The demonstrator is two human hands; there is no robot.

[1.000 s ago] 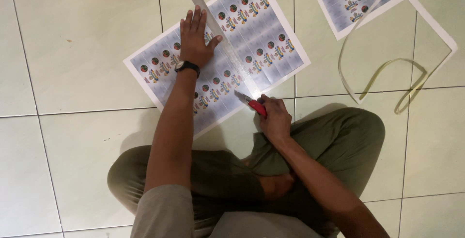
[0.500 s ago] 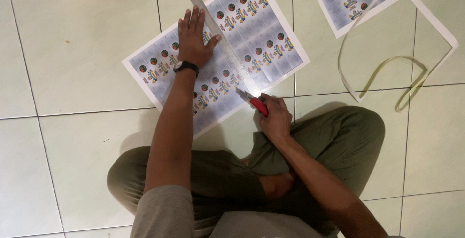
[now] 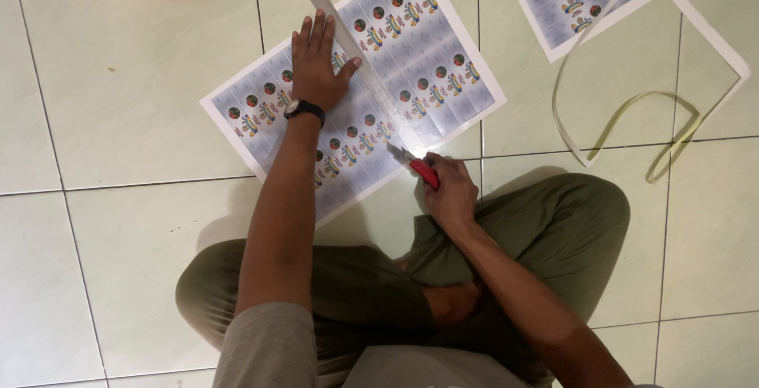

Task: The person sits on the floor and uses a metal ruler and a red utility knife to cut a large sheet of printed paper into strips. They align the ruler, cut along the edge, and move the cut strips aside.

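One printed sheet (image 3: 356, 88) — pale tiled floor (image 3: 118, 222), cutter (image 3: 419, 168) in right hand (image 3: 452, 194)

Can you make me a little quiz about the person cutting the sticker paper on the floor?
1. True or false: the left hand presses flat on the metal ruler and the printed sheet.
2. What colour is the handle of the cutter in the right hand?
A. red
B. blue
C. yellow
3. Fill the gap: the loose paper strip lies on the floor tiles to the ___ of the sheet that is being cut.

Key: 1 true; 2 A; 3 right
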